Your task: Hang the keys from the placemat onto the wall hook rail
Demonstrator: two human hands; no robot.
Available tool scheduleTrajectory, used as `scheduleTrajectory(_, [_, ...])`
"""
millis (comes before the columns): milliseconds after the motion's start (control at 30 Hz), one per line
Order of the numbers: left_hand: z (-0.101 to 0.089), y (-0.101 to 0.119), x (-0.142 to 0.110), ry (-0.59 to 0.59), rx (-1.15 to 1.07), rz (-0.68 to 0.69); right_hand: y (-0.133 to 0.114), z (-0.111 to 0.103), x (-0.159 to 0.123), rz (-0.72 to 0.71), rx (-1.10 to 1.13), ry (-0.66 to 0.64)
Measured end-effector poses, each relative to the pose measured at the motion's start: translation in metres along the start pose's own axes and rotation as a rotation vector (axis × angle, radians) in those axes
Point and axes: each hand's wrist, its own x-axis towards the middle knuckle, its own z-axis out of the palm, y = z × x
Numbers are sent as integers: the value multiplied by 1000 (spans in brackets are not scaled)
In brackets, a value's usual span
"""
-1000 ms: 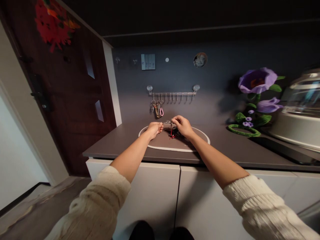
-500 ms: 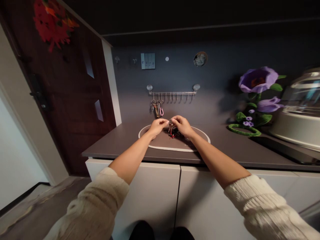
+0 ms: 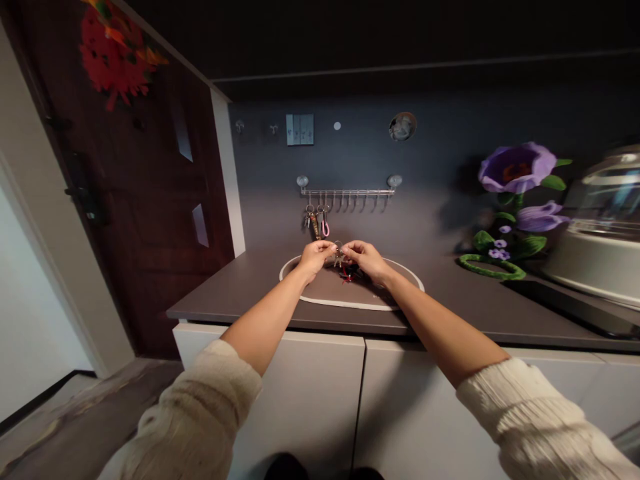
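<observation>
Between my two hands hangs a bunch of keys on a metal key ring [image 3: 339, 246]. My left hand [image 3: 316, 259] pinches the ring's left side with thumb and forefinger. From the other side, my right hand [image 3: 367, 260] also grips the ring by its fingertips. The keys dangle just below the fingers, with a small red piece [image 3: 347, 273] and something dark near them. Both hands are over an oval mat [image 3: 345, 297] with a white rim on the dark counter. Part of the mat is hidden behind my hands.
A clear rail with hooks [image 3: 347, 193] is fixed to the wall; several keys and a pink-looped item [image 3: 326, 228] hang at its left end. Purple knitted flowers [image 3: 517, 170] and a white-based appliance [image 3: 600, 260] stand right. A dark red door [image 3: 150, 233] is left.
The view has tilted slightly, so everything sits a little lower. The key ring now shows upright between my fingertips; both hands still hold it in about the same place.
</observation>
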Motion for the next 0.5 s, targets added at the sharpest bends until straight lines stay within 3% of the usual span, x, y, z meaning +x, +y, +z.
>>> scheduleTrajectory(500, [6, 2, -4, -48, -81, -38, 2, 1, 0, 28, 90, 1])
